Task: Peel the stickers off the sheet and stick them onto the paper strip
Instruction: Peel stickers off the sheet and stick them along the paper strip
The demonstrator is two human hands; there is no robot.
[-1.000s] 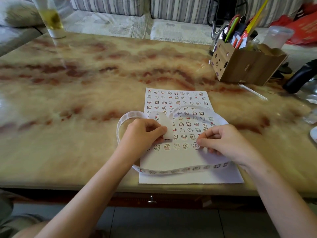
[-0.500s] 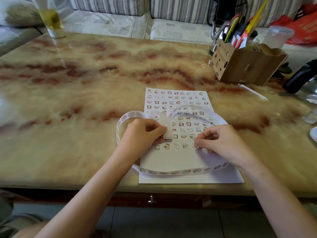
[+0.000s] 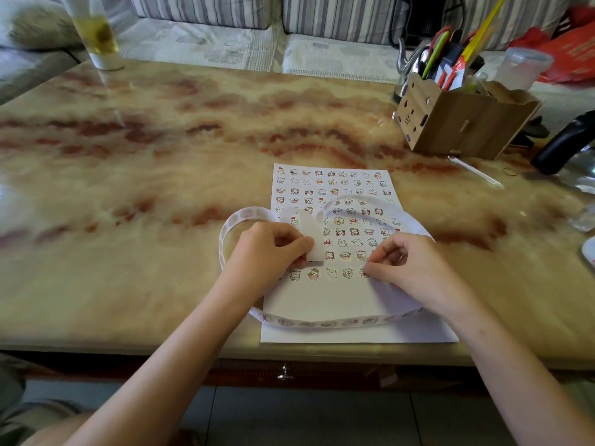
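On the desk [image 3: 161,252], the left hand [image 3: 267,252] pinches the paper strip [image 3: 315,243] (its loose end), while fingers of the right hand [image 3: 415,268] nip a sticker [image 3: 363,272] on the sheet [image 3: 322,304].

Wooden pen box [image 3: 463,123], drinking glass [image 3: 96,37], marble table [image 3: 161,156]

Soft, even daylight filled the frame, brightest along the top. The polished table [image 3: 161,175] carried a pale sheen at the left edge and a blurred reflection at upper left. Shadows were faint. The wide lens bowed the table's near edge (most toward the lower corners), and the left side looked smeared.
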